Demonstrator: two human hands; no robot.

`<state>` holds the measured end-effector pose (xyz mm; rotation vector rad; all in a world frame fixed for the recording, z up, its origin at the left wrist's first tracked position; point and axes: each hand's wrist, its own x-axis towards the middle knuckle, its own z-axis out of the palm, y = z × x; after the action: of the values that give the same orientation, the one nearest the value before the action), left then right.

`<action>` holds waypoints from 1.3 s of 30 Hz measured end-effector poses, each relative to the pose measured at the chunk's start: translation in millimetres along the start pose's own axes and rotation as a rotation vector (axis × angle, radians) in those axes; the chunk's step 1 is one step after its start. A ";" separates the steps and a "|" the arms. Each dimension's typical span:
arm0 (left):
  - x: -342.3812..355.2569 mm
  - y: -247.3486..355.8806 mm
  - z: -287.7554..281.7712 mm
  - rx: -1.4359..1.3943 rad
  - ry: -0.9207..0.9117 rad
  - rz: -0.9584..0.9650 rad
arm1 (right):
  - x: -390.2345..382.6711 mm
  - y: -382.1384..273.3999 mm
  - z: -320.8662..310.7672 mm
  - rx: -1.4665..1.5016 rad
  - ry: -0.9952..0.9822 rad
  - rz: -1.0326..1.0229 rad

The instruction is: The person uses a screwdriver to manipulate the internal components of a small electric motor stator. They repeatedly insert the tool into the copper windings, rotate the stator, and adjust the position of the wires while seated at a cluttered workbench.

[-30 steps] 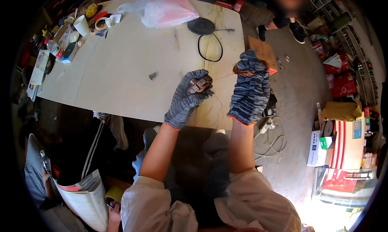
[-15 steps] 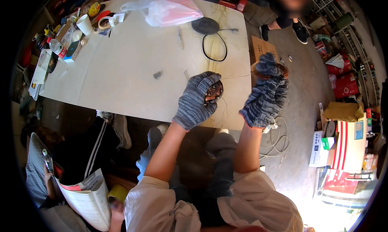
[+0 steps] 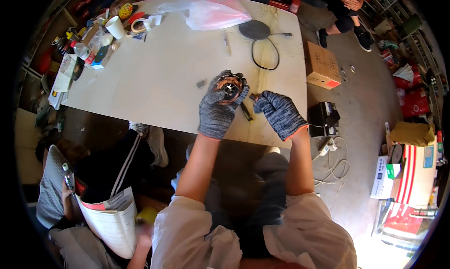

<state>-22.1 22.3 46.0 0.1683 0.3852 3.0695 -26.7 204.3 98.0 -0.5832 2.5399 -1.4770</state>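
My gloved left hand (image 3: 215,110) grips a round copper-wound component (image 3: 226,94), its spoked metal centre facing up. My gloved right hand (image 3: 280,114) is closed just to its right, over the table, with a small dark piece (image 3: 254,97) at its fingertips that I cannot make out. A dark, slim tool with some yellow (image 3: 246,112) is on the table between my hands, partly hidden.
The table (image 3: 140,81) holds clutter (image 3: 97,55), a plastic bag (image 3: 215,13) and a black disc with cord (image 3: 253,30). A carton (image 3: 322,65), black case (image 3: 320,119) and cables (image 3: 342,161) lie right. Other people sit lower left (image 3: 112,166) and upper right (image 3: 347,20).
My left hand has risen, turning the component's centre upward. My right hand has moved down and leftward; the loose copper wire bundle is no longer visible in it. The slim tool now shows.
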 end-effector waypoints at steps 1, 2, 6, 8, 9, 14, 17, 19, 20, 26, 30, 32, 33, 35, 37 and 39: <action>0.1 -0.5 -1.6 -0.027 0.012 -0.012 | -0.3 -4.6 4.4 0.146 -0.084 0.057; 1.3 0.9 -3.5 -0.015 0.059 -0.024 | -3.3 -8.8 8.6 0.262 -0.080 0.073; 4.1 -3.2 -6.8 0.126 0.040 -0.058 | -0.8 -16.7 5.4 0.675 0.100 0.098; 4.7 -7.3 -4.5 0.306 -0.011 -0.050 | 2.7 -18.4 -3.4 0.842 0.189 0.061; 3.6 -9.9 -2.3 0.395 -0.035 -0.047 | 3.8 -19.5 -7.6 0.828 0.279 0.093; -4.4 -24.1 9.4 0.458 -0.139 -0.127 | -3.6 -25.3 -18.1 -0.412 0.522 0.129; -3.1 -29.0 11.5 0.445 -0.124 -0.134 | -2.1 -23.4 -15.3 1.602 0.290 0.048; -1.0 -29.3 10.7 0.486 -0.122 -0.140 | -0.3 -20.5 -15.5 1.371 0.075 -0.114; -0.3 -29.0 10.2 0.510 -0.102 -0.149 | 0.4 -19.4 -15.0 1.063 0.164 -0.074; -5.2 -32.1 13.9 -0.066 0.005 -0.446 | 5.1 -23.7 -11.5 0.482 0.404 -0.142; -4.9 -38.9 19.5 -0.067 0.024 -0.451 | 2.8 -24.2 -12.9 1.110 0.393 -0.048; -4.1 -40.1 20.0 -0.040 -0.002 -0.412 | 0.9 -18.3 -14.1 1.340 0.338 -0.092; -3.6 -39.9 19.7 -0.032 -0.013 -0.385 | 0.4 -13.8 -14.8 1.413 0.336 -0.097; -3.2 -38.5 18.4 -0.017 -0.048 -0.370 | -4.1 -3.7 -16.0 1.521 0.228 -0.164; -3.3 -36.9 17.3 0.007 -0.068 -0.393 | -3.4 6.5 -15.4 1.537 0.237 -0.162; -4.7 -36.9 17.6 -0.062 -0.123 -0.478 | 2.3 13.7 -9.5 1.432 0.400 -0.093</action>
<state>-14.4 62.0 53.3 0.2244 0.2742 2.5819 -35.3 217.0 91.2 -0.1300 0.9595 -2.9774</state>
